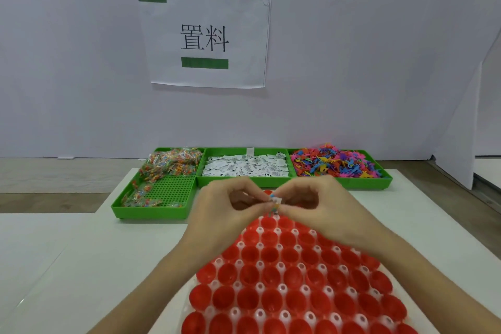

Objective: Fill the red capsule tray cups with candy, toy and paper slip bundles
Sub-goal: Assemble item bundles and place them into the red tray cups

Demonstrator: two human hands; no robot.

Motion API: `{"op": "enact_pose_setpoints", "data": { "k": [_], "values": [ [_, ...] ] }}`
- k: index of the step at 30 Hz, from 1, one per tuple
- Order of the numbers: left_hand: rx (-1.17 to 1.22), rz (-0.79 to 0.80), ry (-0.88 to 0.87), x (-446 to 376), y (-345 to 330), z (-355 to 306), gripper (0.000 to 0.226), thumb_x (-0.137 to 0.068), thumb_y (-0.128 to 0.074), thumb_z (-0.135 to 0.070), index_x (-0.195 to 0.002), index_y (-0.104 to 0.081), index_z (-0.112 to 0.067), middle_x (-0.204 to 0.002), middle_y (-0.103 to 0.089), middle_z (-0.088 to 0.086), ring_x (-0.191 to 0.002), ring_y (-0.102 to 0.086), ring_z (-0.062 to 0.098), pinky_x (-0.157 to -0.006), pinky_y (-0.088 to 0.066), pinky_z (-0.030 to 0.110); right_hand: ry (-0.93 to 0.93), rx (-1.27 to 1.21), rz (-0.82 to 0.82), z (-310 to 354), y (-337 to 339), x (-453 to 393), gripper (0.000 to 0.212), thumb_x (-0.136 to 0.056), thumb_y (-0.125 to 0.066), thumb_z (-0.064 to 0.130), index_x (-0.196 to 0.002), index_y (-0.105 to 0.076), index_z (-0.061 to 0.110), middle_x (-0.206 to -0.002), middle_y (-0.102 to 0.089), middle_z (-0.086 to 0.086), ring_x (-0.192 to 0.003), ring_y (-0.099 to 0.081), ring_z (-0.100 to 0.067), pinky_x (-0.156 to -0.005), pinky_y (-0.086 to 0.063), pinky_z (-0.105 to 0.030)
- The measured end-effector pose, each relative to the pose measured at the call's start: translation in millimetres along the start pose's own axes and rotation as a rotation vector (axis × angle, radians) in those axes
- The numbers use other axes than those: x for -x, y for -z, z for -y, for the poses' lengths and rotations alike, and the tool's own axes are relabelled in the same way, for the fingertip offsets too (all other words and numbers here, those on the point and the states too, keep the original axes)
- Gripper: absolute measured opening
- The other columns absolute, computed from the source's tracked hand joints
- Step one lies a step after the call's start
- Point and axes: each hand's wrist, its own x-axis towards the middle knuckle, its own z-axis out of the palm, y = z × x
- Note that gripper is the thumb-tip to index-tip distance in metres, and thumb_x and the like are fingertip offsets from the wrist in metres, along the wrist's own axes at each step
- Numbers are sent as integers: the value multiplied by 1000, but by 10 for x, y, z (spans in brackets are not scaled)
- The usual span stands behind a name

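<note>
The red capsule tray [292, 279] lies in front of me, its many red cups standing bare between white pegs. Both hands meet above its far end. My left hand [230, 206] and my right hand [317, 203] pinch together a small bundle [276, 203] of white paper slip, a coloured toy and candy at their fingertips. Behind stand three green bins: wrapped candy [168, 165] on the left, paper slips [244, 167] in the middle, coloured plastic toys [336, 164] on the right.
The candy bin [151, 211] is long and reaches toward me at the left of the tray. A white wall with a taped paper sign [206, 38] rises behind the bins. The white tabletop [81, 266] spreads to the left.
</note>
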Motion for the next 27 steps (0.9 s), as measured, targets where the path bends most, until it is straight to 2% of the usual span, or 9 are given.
{"op": "enact_pose_setpoints", "data": {
  "k": [4, 6, 8, 12, 15, 16, 19, 22, 27],
  "values": [
    [-163, -42, -61, -270, -128, 133, 12, -77, -89, -30, -75, -79, -23, -72, -73, -19, -75, -67, -3, -72, -49, 11, -54, 158, 38, -134, 146, -308, 13, -88, -76, 11, -100, -79, 17, -87, -79, 4, -83, -75, -8, -84, -60, -29],
    [-289, -38, -75, -355, -133, 210, 13, -77, -88, -35, -74, -78, -27, -68, -66, -32, -83, -57, -6, -73, -42, 12, -83, 185, 49, -231, 138, -403, 13, -87, -78, 13, -99, -79, 17, -86, -79, 3, -82, -74, -7, -83, -60, -27],
    [-400, 39, -96, -420, -96, 287, 13, -77, -87, -36, -76, -78, -26, -63, -63, -34, -89, -50, -2, -78, -40, 17, -106, 215, 60, -319, 74, -457, 13, -86, -79, 15, -99, -80, 17, -86, -79, 2, -82, -74, -6, -83, -60, -27],
    [-477, 90, -135, -460, -64, 388, 13, -75, -89, -35, -76, -79, -27, -59, -57, -31, -91, -42, 9, -76, -33, 9, -108, 259, 24, -422, -82, -473, 11, -84, -80, 18, -95, -80, 20, -83, -78, 5, -77, -72, -1, -79, -60, -23],
    [-490, 86, -124, -454, -133, 426, 15, -75, -88, -38, -78, -78, -27, -73, -57, -44, -93, -42, 10, -74, -35, 10, -118, 322, 13, -436, -107, -480, 12, -85, -78, 16, -93, -79, 24, -81, -77, 6, -74, -71, -1, -73, -58, -16],
    [-494, 76, -124, -452, -154, 440, 16, -74, -88, -39, -78, -78, -27, -76, -56, -44, -93, -43, 10, -74, -36, 10, -126, 332, 13, -437, -104, -483, 12, -85, -78, 15, -92, -79, 24, -81, -77, 6, -73, -70, -1, -70, -56, -14],
    [-508, 45, -123, -457, -187, 473, 18, -72, -89, -40, -78, -77, -28, -65, -51, -27, -92, -42, 8, -71, -36, 11, -142, 337, 14, -433, -121, -487, 10, -86, -77, 14, -92, -78, 21, -79, -75, 6, -68, -67, 0, -63, -50, -10],
    [-533, 70, -109, -468, -214, 492, 17, -73, -89, -39, -78, -76, -28, -72, -58, -20, -91, -37, 8, -71, -34, 17, -133, 397, 16, -428, -168, -487, 9, -86, -76, 13, -92, -76, 20, -78, -71, 10, -65, -62, 4, -60, -47, -7],
    [-562, 62, -116, -477, -219, 484, 17, -73, -89, -39, -77, -76, -28, -68, -57, -22, -89, -37, 9, -70, -35, 16, -111, 450, 23, -416, -194, -488, 12, -85, -74, 10, -92, -74, 19, -76, -66, 13, -65, -58, 5, -59, -43, -5]
  ]
}}
